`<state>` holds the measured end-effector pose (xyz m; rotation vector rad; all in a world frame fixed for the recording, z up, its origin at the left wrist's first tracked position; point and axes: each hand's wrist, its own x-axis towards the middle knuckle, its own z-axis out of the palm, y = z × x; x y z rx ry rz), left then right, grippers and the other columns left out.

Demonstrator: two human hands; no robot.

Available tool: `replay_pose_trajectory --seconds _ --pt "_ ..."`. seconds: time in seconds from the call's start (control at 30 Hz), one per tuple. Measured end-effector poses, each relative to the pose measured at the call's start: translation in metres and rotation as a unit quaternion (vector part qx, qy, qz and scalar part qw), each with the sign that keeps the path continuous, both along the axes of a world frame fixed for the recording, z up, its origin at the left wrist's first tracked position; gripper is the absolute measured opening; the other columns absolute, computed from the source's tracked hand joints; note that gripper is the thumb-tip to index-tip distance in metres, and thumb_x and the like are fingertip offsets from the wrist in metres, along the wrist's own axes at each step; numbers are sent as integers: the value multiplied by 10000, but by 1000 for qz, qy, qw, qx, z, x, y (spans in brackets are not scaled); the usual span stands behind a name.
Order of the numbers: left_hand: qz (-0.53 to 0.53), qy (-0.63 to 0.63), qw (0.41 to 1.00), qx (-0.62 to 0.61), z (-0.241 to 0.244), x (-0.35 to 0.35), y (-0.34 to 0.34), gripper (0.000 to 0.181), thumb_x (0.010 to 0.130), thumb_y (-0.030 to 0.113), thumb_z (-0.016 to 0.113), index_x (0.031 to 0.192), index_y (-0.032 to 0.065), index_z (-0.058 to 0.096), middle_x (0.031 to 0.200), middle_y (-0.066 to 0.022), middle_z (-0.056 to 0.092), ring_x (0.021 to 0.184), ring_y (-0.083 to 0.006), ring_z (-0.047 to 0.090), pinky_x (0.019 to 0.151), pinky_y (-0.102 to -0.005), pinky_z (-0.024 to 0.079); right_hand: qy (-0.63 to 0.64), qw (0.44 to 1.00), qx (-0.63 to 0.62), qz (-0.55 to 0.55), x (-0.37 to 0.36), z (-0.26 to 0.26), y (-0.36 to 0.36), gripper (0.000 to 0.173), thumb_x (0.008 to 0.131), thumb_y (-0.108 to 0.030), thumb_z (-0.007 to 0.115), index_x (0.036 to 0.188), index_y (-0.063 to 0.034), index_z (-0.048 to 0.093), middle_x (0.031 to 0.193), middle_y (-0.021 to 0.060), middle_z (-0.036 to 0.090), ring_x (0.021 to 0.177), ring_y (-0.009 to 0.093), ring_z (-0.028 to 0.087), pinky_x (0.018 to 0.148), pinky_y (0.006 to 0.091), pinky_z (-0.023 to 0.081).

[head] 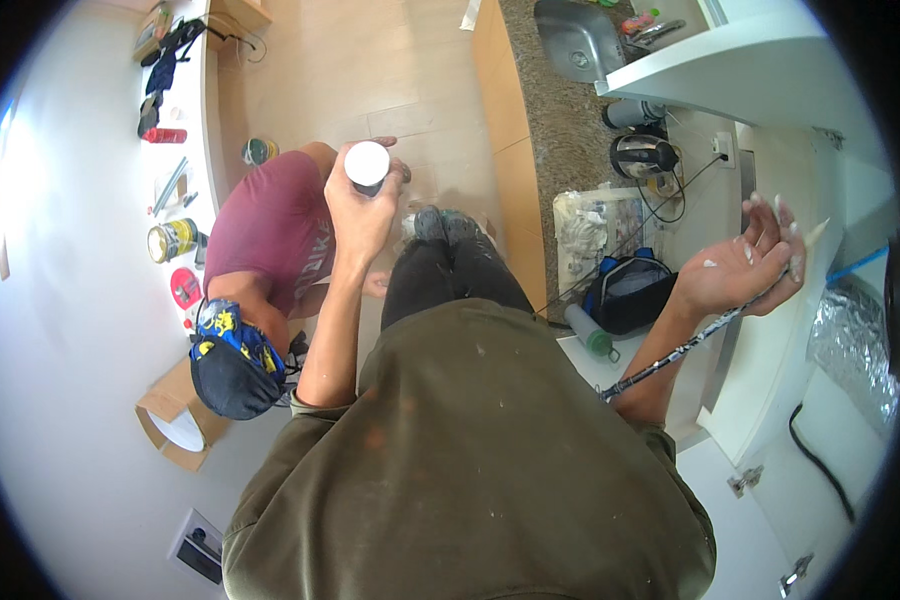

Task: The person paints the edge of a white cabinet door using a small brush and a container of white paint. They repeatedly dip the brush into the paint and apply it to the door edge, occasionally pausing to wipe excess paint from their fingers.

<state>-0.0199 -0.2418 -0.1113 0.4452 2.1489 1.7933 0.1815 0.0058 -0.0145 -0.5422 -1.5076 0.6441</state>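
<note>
My left hand is wrapped around a small dark cup whose round top shows white, apparently white paint. To the right, my right hand has its palm turned up and white smears on the fingers. It grips a slim paintbrush with a spattered, patterned handle that runs down along the forearm. The pale brush tip sticks out past the fingers, near the white inside wall of a cabinet. Whether the tip touches that wall I cannot tell.
A co-worker in a maroon shirt bends low at my left. On the granite counter stand an electric kettle, a bag and a green-capped bottle. The open cabinet door juts over the sink. A paint can sits on the white shelf.
</note>
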Motion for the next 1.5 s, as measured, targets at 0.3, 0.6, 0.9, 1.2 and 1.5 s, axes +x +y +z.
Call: replay_pose_trajectory --seconds 0.3,0.6,0.9,1.2,1.5 --pt "103 22 993 -43 -39 -16 -18 162 826 -4 657 986 -5 638 821 -21 628 740 -76 568 698 -241 472 -122 985 -107 -51 41 -121 17 207 984 -126 431 1066 43 517 965 194 637 770 224 636 696 319 508" --pt "158 29 985 -63 -55 -6 -48 152 836 30 677 961 -2 595 1090 -116 664 993 -161 601 888 -303 467 -158 974 -152 47 39 -177 24 178 981 -115 482 1044 35 556 952 146 637 740 179 611 658 297 481" --pt "192 23 979 -71 -96 -7 -60 177 842 11 674 991 39 584 1130 -117 662 1038 -159 586 925 -308 447 -169 950 -229 130 48 -250 28 152 974 -72 477 1048 31 562 943 127 626 703 157 593 630 283 466" --pt "172 75 979 -77 -123 -72 -36 212 820 55 706 998 0 603 1105 -98 686 969 -143 616 869 -292 481 -234 930 -239 155 50 -321 18 159 961 -37 473 1060 42 570 904 129 620 658 150 580 606 277 460" --pt "111 128 980 -107 -141 -131 -13 280 868 147 679 1114 15 648 1083 -87 636 876 -133 582 778 -296 486 -268 911 -264 170 58 -376 -2 174 961 -43 465 1075 46 562 837 128 619 670 154 570 615 284 471"
